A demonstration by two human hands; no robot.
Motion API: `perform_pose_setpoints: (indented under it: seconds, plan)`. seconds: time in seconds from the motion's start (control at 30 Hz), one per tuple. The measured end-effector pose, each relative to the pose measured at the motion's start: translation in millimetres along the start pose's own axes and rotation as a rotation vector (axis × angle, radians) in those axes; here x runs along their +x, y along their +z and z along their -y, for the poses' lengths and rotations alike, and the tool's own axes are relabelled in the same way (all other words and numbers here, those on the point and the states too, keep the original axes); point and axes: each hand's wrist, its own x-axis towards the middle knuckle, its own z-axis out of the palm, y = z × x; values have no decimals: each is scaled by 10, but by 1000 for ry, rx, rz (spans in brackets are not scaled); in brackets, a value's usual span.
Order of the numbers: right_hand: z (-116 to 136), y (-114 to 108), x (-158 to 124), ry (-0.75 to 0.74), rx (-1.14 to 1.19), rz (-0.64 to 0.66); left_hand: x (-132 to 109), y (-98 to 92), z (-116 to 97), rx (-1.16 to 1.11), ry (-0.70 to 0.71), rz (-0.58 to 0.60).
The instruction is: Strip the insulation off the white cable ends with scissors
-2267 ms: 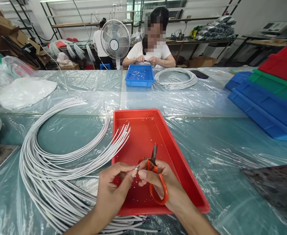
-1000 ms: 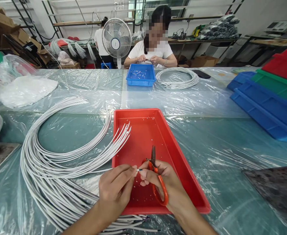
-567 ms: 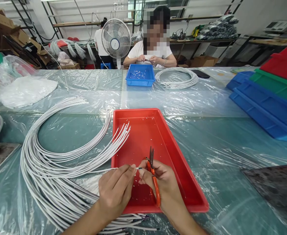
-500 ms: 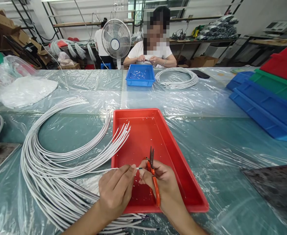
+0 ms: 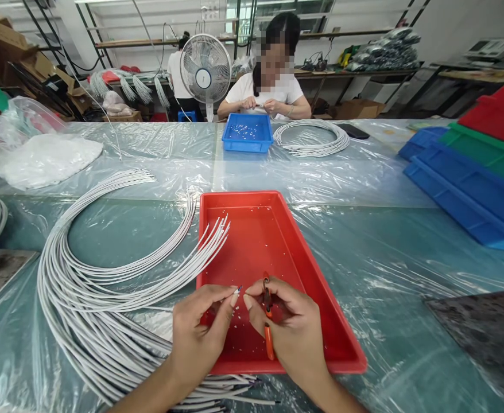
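Observation:
My left hand (image 5: 200, 338) pinches the stripped end of a white cable (image 5: 237, 289) over the near part of the red tray (image 5: 342, 338). Small coloured wires stick out of that end. My right hand (image 5: 293, 330) is closed around orange-handled scissors (image 5: 268, 321), blades pointing away from me and tucked close to my fingers. Both hands nearly touch at the fingertips. A large bundle of curved white cables (image 5: 97, 310) lies to the left, its ends resting on the tray's left rim.
White scraps dot the tray floor. A person sits across the plastic-covered table behind a blue tray (image 5: 247, 132) and a cable coil (image 5: 310, 137). Stacked blue, green and red trays (image 5: 471, 172) stand at right. A fan (image 5: 204, 63) stands behind.
The scissors have dropped lower and turned edge-on in my right hand. My left hand has pulled the cable end in, so less of it shows past my fingers.

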Motion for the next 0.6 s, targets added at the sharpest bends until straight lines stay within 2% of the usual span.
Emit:
perform_pose_setpoints:
  seconds: [0.07,0.13,0.43,0.6]
  plan:
    - [-15,4,-6,-97,-61,6,3,0,1,-17,6,6]
    - [-18,10,-7,-134,-77,-2,5,0,-3,-26,17,13]
    - [8,-10,-32,-136,-89,-3,1,-2,-20,-16,87,12]
    - [2,2,-36,-144,-133,-10,-21,-3,22,56,214,-3]
